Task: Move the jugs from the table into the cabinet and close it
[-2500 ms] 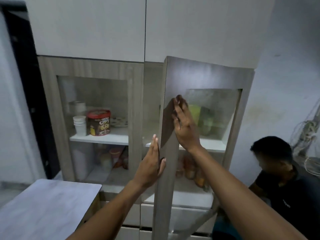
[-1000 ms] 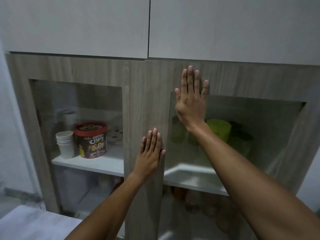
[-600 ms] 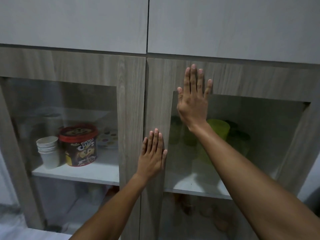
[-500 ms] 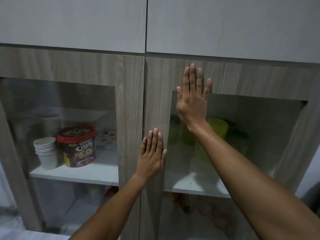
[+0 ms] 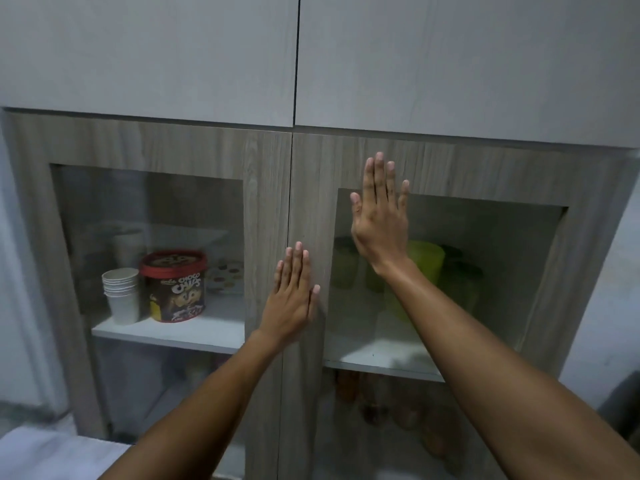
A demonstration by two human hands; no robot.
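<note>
The wood-grain cabinet has two glass-paned doors, and the right door (image 5: 311, 188) sits flush with the left door (image 5: 266, 188). My left hand (image 5: 292, 299) lies flat, fingers together, on the right door's inner stile. My right hand (image 5: 379, 220) presses flat higher up, across the frame and the top of the glass pane. Behind that glass, green jugs (image 5: 429, 268) stand blurred on the white shelf (image 5: 374, 362); a darker green one (image 5: 460, 282) stands to their right. Neither hand holds anything.
Behind the left glass stand a stack of white paper cups (image 5: 121, 292) and a red-lidded Choco Chips tub (image 5: 175, 285). Plain white upper cabinet doors (image 5: 298, 57) hang above. A pale table corner (image 5: 45, 455) shows at the bottom left. Jars sit dimly on the lower right shelf (image 5: 398, 407).
The right door swung from wide open to fully shut under both palms. Over the last second my hands stayed flat on it; only the camera view shifted slightly.
</note>
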